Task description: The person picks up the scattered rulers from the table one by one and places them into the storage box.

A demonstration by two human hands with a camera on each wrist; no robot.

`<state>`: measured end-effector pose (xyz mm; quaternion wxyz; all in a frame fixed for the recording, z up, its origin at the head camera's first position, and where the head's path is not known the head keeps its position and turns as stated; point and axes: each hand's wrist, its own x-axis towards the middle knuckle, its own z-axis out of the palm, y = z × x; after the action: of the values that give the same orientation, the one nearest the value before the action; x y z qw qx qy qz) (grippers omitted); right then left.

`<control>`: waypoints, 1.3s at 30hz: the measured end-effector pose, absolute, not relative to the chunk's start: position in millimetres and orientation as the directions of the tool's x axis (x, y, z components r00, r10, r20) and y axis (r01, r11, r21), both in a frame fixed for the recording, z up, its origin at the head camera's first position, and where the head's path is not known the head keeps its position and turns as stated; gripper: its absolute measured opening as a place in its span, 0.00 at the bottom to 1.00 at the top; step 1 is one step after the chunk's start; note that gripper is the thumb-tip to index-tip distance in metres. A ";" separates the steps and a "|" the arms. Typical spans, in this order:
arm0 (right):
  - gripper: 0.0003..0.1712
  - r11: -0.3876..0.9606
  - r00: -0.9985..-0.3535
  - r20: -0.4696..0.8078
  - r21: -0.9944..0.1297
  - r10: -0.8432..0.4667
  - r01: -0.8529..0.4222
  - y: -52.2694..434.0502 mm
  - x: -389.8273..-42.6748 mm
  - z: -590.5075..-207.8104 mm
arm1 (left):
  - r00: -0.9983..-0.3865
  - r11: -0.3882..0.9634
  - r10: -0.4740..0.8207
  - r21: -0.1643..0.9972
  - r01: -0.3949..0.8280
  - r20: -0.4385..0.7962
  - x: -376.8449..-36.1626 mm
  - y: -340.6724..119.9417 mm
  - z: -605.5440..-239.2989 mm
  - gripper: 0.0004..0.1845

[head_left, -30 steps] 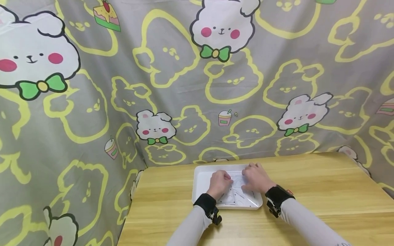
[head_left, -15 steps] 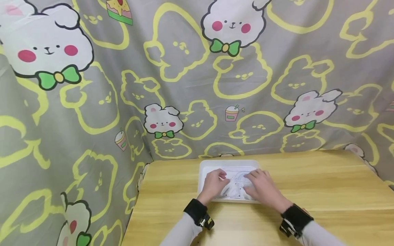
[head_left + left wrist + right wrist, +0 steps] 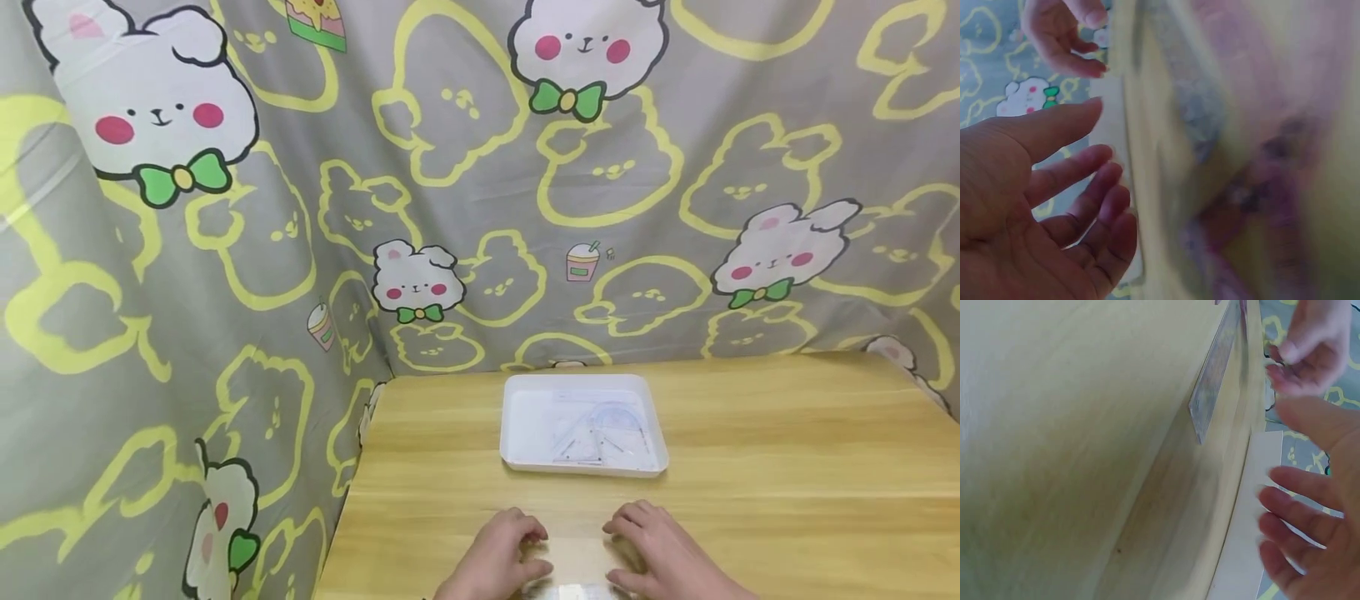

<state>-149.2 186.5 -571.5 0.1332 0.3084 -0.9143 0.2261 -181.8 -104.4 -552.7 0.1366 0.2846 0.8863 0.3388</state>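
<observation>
My left hand (image 3: 501,557) hovers low over the table with loosely bent fingers and nothing between them. Opposite it, my right hand (image 3: 666,557) is held the same way, also holding nothing. Between them, at the head view's bottom edge, shows a sliver of something clear and flat; in the right wrist view it is a clear flat strip (image 3: 1215,378) lying on the wood. The left wrist view has a blurred clear piece (image 3: 1194,94) and blurred pinkish see-through shapes (image 3: 1272,187) whose kind I cannot make out.
Beyond the hands stands a white tray (image 3: 525,425) with a clear protractor (image 3: 617,414) and clear set squares (image 3: 581,443) in its right part. The wooden table (image 3: 787,442) meets a grey patterned curtain (image 3: 480,192) at the back and left.
Both hands were in the tray over the clear drawing tools; they have come out towards the body, near the table's front. The view has tilted down a little and the tray stays put.
</observation>
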 end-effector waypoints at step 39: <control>0.09 0.410 -0.790 0.089 -0.817 -0.607 -0.406 189.0 -146.8 -586.5 | -0.787 0.538 0.617 0.743 0.398 -0.025 -165.0 -108.6 -579.4 0.09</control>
<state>-146.8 189.0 -586.5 -0.1114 0.3042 -0.8321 0.4502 -165.0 -108.6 -579.4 0.1437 0.2933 0.8650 0.3810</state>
